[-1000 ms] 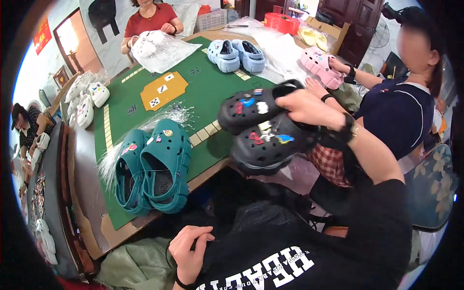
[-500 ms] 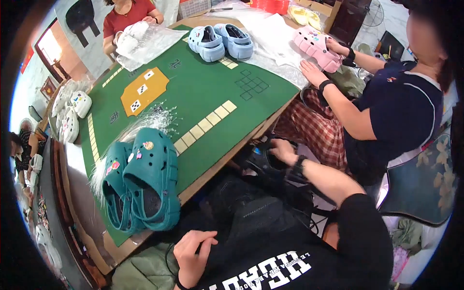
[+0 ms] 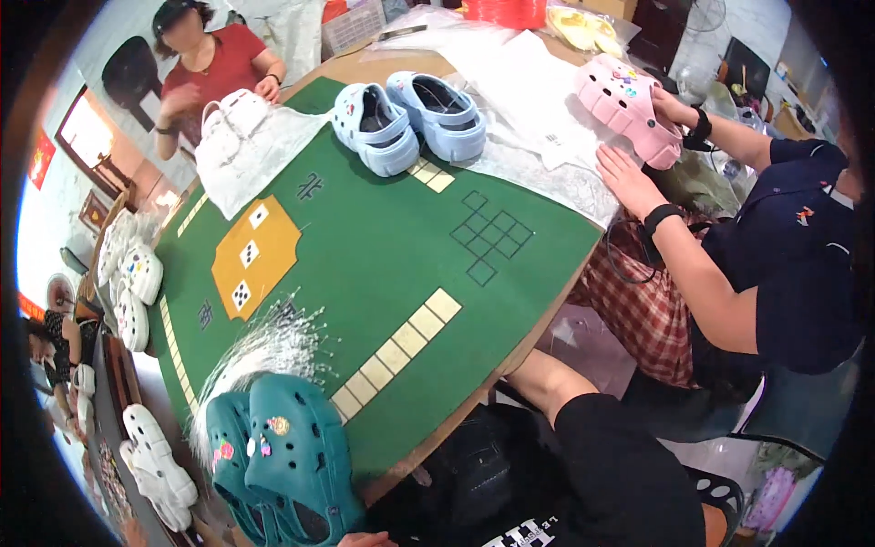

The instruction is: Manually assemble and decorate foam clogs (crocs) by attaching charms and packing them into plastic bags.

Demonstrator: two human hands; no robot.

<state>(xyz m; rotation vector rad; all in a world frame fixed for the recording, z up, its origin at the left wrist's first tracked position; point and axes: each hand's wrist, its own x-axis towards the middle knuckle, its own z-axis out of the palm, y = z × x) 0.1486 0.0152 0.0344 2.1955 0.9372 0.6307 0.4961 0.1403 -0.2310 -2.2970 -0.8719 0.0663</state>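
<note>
A pair of teal clogs (image 3: 296,447) with small charms stands on the near left corner of the green table mat (image 3: 365,246). A bit of my left hand (image 3: 365,540) shows at the lower edge, close by the heel of the nearer clog; its fingers are mostly out of the picture. My right forearm reaches in under the table's near edge, and the hand is hidden there. Behind the teal clogs lies a fanned bundle of thin white plastic fastener strands (image 3: 269,351). A light blue pair of clogs (image 3: 433,118) stands toward the far side.
At right, a co-worker's hands are at a pink clog (image 3: 629,105). Another person in red sits across, by white clogs (image 3: 232,128) on plastic film. More white clogs (image 3: 141,273) stand at left. A red spool (image 3: 506,11) and yellow clogs (image 3: 583,32) lie far back.
The view has tilted upward, so things sit lower in it. My left hand has gone down beside the teal clogs. My right hand has slipped out of sight beneath the table.
</note>
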